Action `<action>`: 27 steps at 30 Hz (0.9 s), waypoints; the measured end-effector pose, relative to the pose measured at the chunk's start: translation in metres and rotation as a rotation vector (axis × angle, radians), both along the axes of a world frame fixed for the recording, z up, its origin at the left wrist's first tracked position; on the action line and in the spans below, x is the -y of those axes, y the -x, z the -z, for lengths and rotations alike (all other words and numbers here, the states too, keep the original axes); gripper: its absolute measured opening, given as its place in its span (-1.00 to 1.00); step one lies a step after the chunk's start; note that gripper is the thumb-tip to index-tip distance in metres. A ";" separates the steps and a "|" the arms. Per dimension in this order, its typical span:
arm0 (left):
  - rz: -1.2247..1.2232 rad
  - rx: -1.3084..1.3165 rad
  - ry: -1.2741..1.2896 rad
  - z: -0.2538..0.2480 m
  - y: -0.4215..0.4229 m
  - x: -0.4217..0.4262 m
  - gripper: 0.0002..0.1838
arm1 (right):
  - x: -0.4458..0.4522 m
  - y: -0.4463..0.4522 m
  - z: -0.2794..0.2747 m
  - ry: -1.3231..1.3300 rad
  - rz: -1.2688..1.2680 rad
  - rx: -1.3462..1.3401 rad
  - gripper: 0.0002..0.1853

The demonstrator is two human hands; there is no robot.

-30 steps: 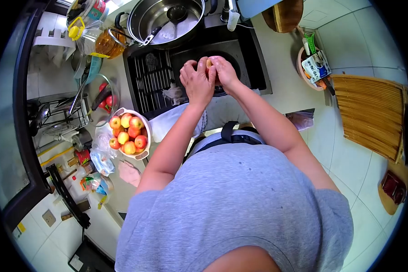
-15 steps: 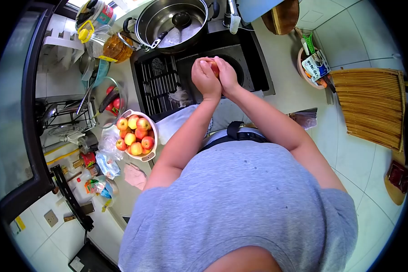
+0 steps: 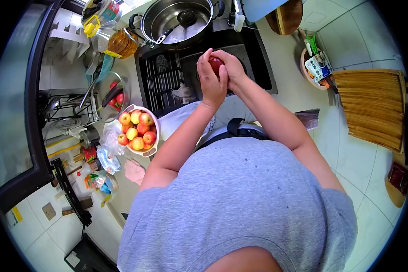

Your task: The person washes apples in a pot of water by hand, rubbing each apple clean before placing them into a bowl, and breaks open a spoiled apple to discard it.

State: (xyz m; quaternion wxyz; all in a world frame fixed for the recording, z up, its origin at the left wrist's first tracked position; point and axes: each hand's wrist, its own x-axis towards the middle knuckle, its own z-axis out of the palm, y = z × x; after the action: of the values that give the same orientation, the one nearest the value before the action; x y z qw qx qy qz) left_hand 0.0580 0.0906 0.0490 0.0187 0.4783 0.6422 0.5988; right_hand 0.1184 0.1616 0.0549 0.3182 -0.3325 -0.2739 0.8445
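A dark red apple [image 3: 216,64] is cupped between my two hands above the black sink [image 3: 263,68]. My left hand [image 3: 210,81] wraps round its left side, fingers pointing away from me. From the right, my right hand [image 3: 233,70] closes over it, fingers curled across the top. Much of the apple's surface is hidden by the palms and fingers. Left of my left forearm, a pale pink colander [image 3: 150,152] holds several red-and-yellow apples [image 3: 137,143].
Behind the sink stands a large steel pot [image 3: 208,25] with a black ladle [image 3: 186,18] inside. An oil bottle [image 3: 122,44] and a glass bowl [image 3: 122,113] with an eggplant stand at left. A rack [image 3: 155,90] spans the sink's left part. A bamboo mat [image 3: 369,109] lies at right.
My hands have turned around the apple, and its darker red side now shows. My left fingers have straightened somewhat. The whole view has shifted slightly.
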 end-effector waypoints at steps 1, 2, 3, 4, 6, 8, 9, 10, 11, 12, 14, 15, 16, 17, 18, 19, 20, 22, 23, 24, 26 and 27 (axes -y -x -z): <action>0.064 -0.017 0.026 -0.002 0.001 0.005 -0.59 | 0.000 0.000 -0.005 0.087 0.007 -0.006 -0.81; 0.128 -0.033 0.050 -0.004 0.003 0.007 -0.53 | 0.001 0.000 -0.008 0.171 0.014 -0.011 -0.79; 0.085 -0.145 -0.002 -0.003 0.005 0.006 -0.60 | 0.002 0.001 -0.005 0.168 0.016 -0.010 -0.79; 0.086 -0.144 -0.004 -0.003 0.004 0.003 -0.60 | 0.005 0.003 0.001 0.125 0.045 0.017 -0.78; -0.067 0.227 -0.046 0.000 0.003 -0.004 -0.71 | 0.016 0.010 0.016 -0.097 0.111 0.045 -0.72; -0.164 0.411 -0.010 0.003 0.012 -0.021 -0.77 | 0.016 0.016 0.031 -0.291 0.187 0.064 -0.66; -0.171 0.622 0.022 0.012 0.021 -0.031 -0.77 | 0.017 0.013 0.027 -0.293 0.184 0.066 -0.66; -0.178 0.832 0.053 0.007 0.028 -0.036 -0.77 | 0.018 0.008 0.020 -0.334 0.085 0.085 -0.61; -0.126 0.918 0.121 0.003 0.031 -0.037 -0.76 | 0.018 0.005 0.013 -0.374 -0.013 0.100 -0.56; -0.129 0.918 0.119 -0.008 0.029 -0.034 -0.76 | 0.016 0.004 0.012 -0.375 -0.016 0.099 -0.56; -0.068 0.768 0.129 -0.021 0.022 -0.030 -0.74 | 0.012 0.004 0.012 -0.521 -0.006 0.139 -0.52; 0.008 0.647 0.070 -0.015 0.020 -0.030 -0.70 | 0.008 0.005 0.008 -0.469 0.023 0.173 -0.51; 0.031 0.423 0.103 -0.009 0.018 -0.026 -0.67 | 0.003 0.005 0.003 -0.362 0.021 0.182 -0.55; 0.101 0.319 0.074 -0.004 0.016 -0.023 -0.68 | -0.005 0.001 0.002 -0.234 -0.008 0.119 -0.57; 0.172 0.214 0.040 -0.007 0.013 -0.022 -0.67 | -0.012 -0.005 -0.003 -0.111 -0.034 0.056 -0.58; 0.200 0.138 0.038 -0.010 0.011 -0.015 -0.64 | -0.017 -0.010 -0.009 0.035 -0.061 0.088 -0.62; 0.208 0.141 0.038 -0.013 0.009 -0.011 -0.64 | -0.018 -0.012 -0.010 0.034 -0.053 0.091 -0.62; 0.264 0.275 0.076 -0.017 0.009 -0.005 -0.57 | -0.015 -0.009 -0.015 0.032 0.021 0.075 -0.61; 0.227 0.395 0.028 -0.014 0.005 -0.008 -0.53 | -0.009 -0.005 -0.017 0.012 0.115 0.096 -0.62; 0.223 0.395 0.031 -0.014 0.000 -0.010 -0.53 | -0.008 -0.004 -0.012 0.015 0.111 0.096 -0.62; 0.088 0.539 -0.048 -0.014 -0.008 -0.016 -0.57 | -0.008 0.001 -0.002 -0.202 0.200 0.081 -0.62; 0.011 0.447 -0.052 -0.024 -0.010 -0.018 -0.66 | -0.005 0.002 -0.003 -0.197 0.248 0.041 -0.64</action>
State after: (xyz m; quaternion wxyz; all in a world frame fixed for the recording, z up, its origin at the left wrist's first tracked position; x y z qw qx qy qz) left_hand 0.0676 0.1087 0.0727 0.1517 0.3374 0.6038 0.7061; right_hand 0.1166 0.1665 0.0580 0.4455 -0.3482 -0.3185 0.7608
